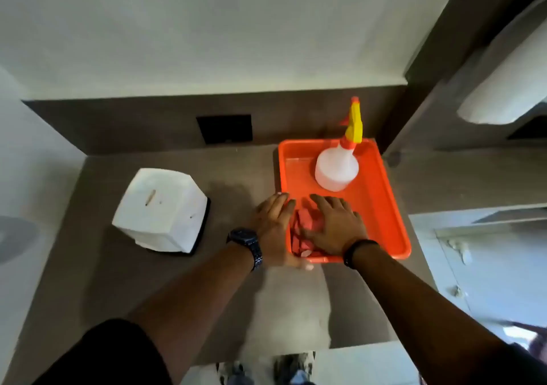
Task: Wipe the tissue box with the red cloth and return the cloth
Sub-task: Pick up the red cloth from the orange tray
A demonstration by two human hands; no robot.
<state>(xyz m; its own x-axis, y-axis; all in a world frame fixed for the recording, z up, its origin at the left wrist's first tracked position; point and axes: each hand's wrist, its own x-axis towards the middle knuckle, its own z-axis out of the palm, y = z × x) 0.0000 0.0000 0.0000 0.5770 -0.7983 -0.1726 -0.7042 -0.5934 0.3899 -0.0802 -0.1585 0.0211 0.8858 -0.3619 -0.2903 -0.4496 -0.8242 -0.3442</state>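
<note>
Item: red cloth [306, 222], bunched in the near end of the orange tray [393, 207] on the brown counter [118, 281]; right hand [336, 226] lies flat on it, fingers spread, not clamped; left hand [273, 222] rests open at the tray's left rim, touching the cloth's edge. Item: white tissue box [159, 210], well left of the tray, untouched. Item: spray bottle [337, 168], upright at the tray's far end. Step, as judged: either collecting the cloth or setting it back; which one cannot be told; if collecting, the next move calls for closing fingers on the cloth and carrying it left to the box.

We see the white tissue box [161, 208] lying at left, slot upward; the crumpled red cloth [307, 222] sits right, in the tray's near end.
</note>
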